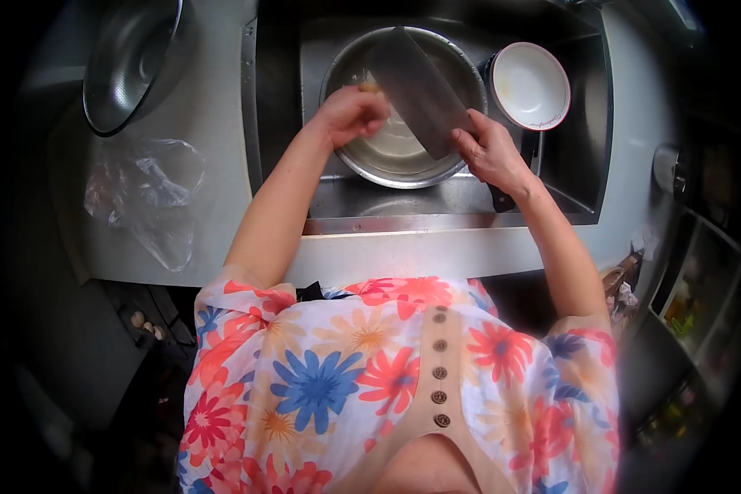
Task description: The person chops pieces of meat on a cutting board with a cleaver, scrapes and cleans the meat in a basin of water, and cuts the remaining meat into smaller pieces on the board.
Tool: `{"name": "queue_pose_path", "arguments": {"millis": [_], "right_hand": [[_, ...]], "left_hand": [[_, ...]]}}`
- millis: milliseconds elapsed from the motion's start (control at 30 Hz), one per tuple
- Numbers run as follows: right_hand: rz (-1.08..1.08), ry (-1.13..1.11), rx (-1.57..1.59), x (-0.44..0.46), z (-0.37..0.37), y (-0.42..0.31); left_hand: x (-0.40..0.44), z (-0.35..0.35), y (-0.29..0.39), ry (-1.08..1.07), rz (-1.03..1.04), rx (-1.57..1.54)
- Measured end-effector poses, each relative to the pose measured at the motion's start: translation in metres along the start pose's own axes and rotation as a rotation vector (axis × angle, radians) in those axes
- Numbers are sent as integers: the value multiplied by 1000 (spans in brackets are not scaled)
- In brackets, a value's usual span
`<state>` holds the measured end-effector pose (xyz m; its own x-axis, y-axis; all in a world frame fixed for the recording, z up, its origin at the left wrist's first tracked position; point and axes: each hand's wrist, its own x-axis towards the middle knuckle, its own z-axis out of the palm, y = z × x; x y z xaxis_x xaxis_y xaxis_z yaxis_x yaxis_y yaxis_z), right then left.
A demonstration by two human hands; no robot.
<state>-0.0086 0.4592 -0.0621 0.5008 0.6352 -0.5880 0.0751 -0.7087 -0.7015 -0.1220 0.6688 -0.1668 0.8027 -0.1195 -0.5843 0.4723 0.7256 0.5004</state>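
My right hand [492, 152] grips a cleaver [420, 95], its broad blade slanting up and left over a metal basin [343, 160]. The dark end of its handle sticks out below my fist. My left hand [354, 115] is closed at the basin's left side, beside the blade and slightly blurred. A small yellowish piece [370, 86] shows at its fingers, too indistinct to name. What looks like cloudy water [395, 144] lies in the basin, which stands in the steel sink [329, 202].
A white bowl [531, 86] with a dark outside stands right of the basin. On the left counter are a glass-like bowl [132, 70] and a crumpled clear plastic bag [152, 189]. The sink's front edge [420, 224] runs between my body and the basin.
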Motion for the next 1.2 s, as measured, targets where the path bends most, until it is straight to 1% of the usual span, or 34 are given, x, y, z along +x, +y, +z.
{"name": "queue_pose_path", "arguments": {"millis": [67,167,267,300,400,433,533,567,667,767,867,900,1000,1100,1200], "right_hand": [[-36,27,-11,1,0,1],[-48,-6,-27,3,-3,9],[-92,9,32,-1,-4,-4],[-25,-36,60,-2,-5,-11],[-102,-24,76,-1,-1,-4],[-123,-14,16,0,-3,-3],[-56,-7,-70,0,-5,-3],[-49,-5,-109,3,-5,10],[-181,44,24,-9,-3,2],[-332,30,-46,-11,-4,-7],[-285,3,-52,-11,-3,-6],[-267,11,-101,-9,-4,-2],[-177,14,-25,-11,-4,-2],[-206,22,-32,-11,-3,1],[-257,62,-109,-16,-5,-2]], "left_hand": [[-3,-6,1,-109,-49,-119],[-14,9,7,13,-87,-7],[-21,9,8,9,-59,-11],[-21,9,7,7,-52,-7],[-23,9,8,-18,-36,-11],[-26,10,9,-31,-39,-28],[-38,18,12,-20,-21,-50],[-39,21,14,-10,-8,-50],[-41,21,17,12,-36,2],[-34,11,10,-97,-89,115],[-37,20,11,-17,-58,162],[-40,23,12,23,-48,162],[-45,30,13,121,-25,198],[-45,30,9,169,-10,304],[-44,30,6,200,-1,402]]}}
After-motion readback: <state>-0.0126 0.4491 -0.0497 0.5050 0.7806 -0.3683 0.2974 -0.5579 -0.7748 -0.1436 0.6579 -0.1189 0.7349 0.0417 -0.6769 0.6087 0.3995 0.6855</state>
